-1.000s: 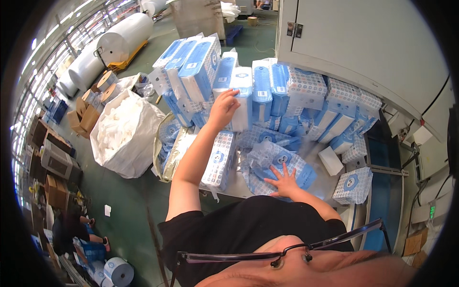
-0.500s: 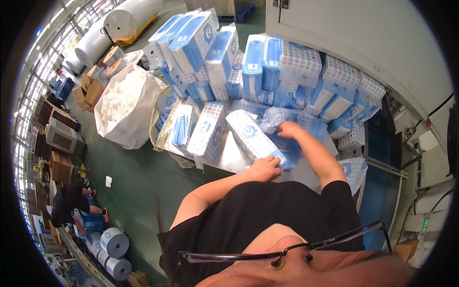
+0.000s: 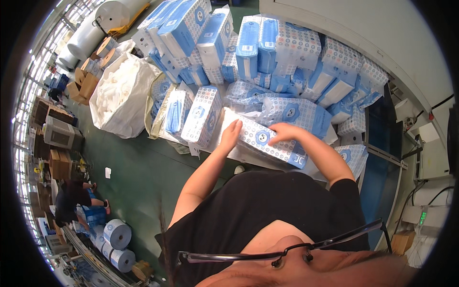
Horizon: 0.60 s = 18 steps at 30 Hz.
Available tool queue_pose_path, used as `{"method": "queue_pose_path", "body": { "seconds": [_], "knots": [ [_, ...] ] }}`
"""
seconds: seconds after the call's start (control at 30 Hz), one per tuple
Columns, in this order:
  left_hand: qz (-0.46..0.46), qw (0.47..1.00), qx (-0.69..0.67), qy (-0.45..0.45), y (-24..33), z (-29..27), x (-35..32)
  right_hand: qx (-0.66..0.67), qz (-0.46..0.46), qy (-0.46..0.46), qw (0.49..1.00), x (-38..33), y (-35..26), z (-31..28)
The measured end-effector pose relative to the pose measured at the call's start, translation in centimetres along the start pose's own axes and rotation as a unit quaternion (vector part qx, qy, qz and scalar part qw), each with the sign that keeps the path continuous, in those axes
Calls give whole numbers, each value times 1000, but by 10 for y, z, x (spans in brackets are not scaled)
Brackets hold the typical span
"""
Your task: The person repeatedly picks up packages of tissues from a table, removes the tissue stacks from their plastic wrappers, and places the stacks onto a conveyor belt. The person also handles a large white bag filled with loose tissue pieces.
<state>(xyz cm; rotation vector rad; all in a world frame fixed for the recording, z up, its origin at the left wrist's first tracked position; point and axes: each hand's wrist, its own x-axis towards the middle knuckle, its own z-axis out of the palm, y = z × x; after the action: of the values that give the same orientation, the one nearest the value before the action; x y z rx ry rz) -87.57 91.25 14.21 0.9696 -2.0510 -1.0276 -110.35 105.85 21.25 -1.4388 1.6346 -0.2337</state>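
Lying slantwise in front of me is a long tissue pack (image 3: 258, 137) in white film with a blue pattern and blue end. My left hand (image 3: 230, 136) holds its left, white end, fingers together along the side. Over the top near the pack's middle, my right hand (image 3: 287, 133) grips it with the thumb on the near face. Just beyond lies loose blue-patterned plastic film (image 3: 296, 112). To the left of my left hand, another patterned pack (image 3: 202, 115) stands on the table, with a blue-sided pack (image 3: 178, 111) beside it.
Stacked packs (image 3: 248, 48) line the table's back. On the left stands a large white sack (image 3: 119, 95) of white material. A grey machine panel (image 3: 354, 19) rises at the back right. Printed film rolls (image 3: 117, 234) and another person (image 3: 71, 203) are at the lower left.
The pack has turned flatter, its blue end shifting right. My left hand has moved from the near end to the left end; my right hand has left the crumpled film and taken the pack.
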Motion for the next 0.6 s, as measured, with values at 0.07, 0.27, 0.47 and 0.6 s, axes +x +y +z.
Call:
{"method": "queue_pose_path", "body": {
  "seconds": [0.07,0.27,0.47,0.6],
  "knots": [
    [-94,980,-118,-132,35,1,3,-28,1,76,997,42,-4,8],
    [-37,986,54,-150,24,11,7,-3,11,54,998,67,-8,2],
    [9,993,56,-101,-5,19,5,-108,158,-49,980,-123,103,17],
    [-172,980,-60,-73,15,-3,28,174,223,176,943,-198,79,43]
  ]
}}
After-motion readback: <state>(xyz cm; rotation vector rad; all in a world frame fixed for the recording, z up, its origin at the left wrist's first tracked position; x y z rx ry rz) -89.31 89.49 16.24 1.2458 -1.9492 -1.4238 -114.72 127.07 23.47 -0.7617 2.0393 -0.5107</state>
